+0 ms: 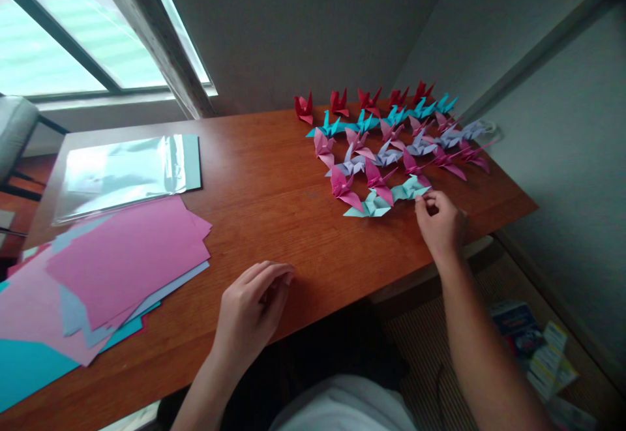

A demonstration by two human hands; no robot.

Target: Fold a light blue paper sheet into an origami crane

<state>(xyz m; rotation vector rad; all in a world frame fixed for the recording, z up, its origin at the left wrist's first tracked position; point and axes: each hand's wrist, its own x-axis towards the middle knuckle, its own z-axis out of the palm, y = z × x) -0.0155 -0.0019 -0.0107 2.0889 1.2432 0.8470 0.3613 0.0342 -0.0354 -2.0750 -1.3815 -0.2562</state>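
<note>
My right hand [440, 222] pinches the right-hand tip of a pale mint paper crane [411, 188] at the front of the rows of cranes. A second mint paper crane [372, 205] lies just left of it. My left hand [257, 297] rests near the table's front edge, its fingers curled in against the thumb, with nothing showing in it. Behind the mint cranes stand rows of folded cranes: magenta ones [345, 186], lavender ones [388, 155], pink ones [359, 143], turquoise ones [366, 122] and, at the back, red ones [369, 100].
On the left of the wooden table [254, 177], loose coloured sheets [132, 255] overlap in a pile. Behind them lies a clear plastic packet [122, 173] of paper. Walls border the back and right; a window [73, 27] is at left. Papers [548, 356] lie low at right.
</note>
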